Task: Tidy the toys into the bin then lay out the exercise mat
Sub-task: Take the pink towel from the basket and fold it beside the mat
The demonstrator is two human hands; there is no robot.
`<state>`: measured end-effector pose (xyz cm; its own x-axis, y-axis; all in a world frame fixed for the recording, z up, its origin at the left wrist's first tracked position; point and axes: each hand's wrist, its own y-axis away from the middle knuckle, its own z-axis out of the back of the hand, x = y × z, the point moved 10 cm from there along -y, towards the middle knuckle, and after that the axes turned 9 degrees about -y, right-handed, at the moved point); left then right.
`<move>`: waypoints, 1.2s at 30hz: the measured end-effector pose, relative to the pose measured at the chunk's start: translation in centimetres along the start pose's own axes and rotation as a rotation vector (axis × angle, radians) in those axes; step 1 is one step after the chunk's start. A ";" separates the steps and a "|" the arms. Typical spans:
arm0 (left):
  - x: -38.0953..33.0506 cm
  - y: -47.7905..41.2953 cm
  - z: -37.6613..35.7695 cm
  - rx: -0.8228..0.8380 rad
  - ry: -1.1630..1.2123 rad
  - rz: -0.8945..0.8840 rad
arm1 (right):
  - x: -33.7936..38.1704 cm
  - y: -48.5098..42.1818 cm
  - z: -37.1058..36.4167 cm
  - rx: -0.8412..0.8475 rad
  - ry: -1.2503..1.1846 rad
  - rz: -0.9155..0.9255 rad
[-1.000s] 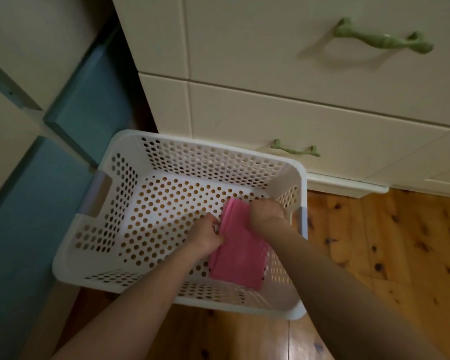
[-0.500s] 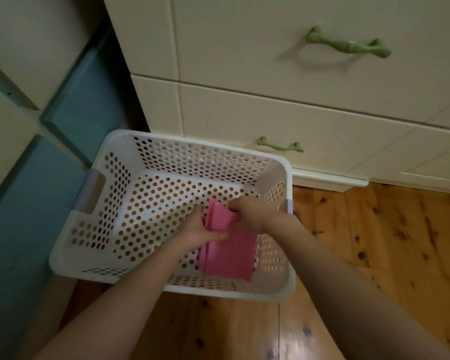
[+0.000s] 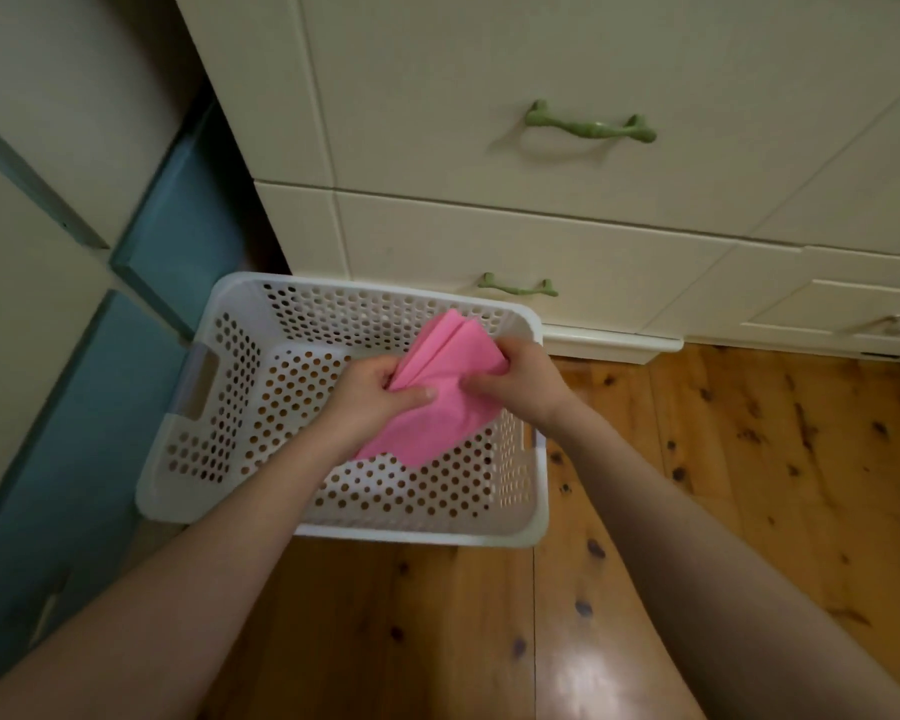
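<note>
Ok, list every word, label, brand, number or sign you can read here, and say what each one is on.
None: no readable text shows anywhere in this view.
white basket: plain perforated plastic, no label visible.
pink folded sheet, held by the left hand and right hand: plain, no print.
drawer fronts and green handle: unmarked.
wooden floor: only knots.

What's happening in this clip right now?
A person grips a folded pink sheet with both hands, left hand on its left edge, right hand on its right. It hangs over a white perforated basket standing on the wooden floor beside a cream chest of drawers. Going in or coming out cannot be told.
</note>
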<state>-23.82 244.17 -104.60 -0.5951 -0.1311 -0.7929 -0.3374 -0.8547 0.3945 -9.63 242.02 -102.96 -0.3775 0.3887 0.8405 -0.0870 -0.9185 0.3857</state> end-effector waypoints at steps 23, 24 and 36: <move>-49.6 23.6 14.6 -0.030 -0.253 -0.380 | 37.3 28.1 24.9 -0.360 -0.419 0.008; -51.1 24.2 15.1 -0.024 -0.253 -0.390 | 38.7 28.7 25.9 -0.360 -0.421 0.024; -64.3 31.7 27.6 0.109 0.008 -0.371 | 59.2 34.2 30.8 -0.247 -0.391 0.132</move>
<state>-16.41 239.40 -28.27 -0.4128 0.1730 -0.8943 -0.6044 -0.7865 0.1268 -6.59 235.89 -28.32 -0.0286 0.2224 0.9745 -0.2958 -0.9332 0.2043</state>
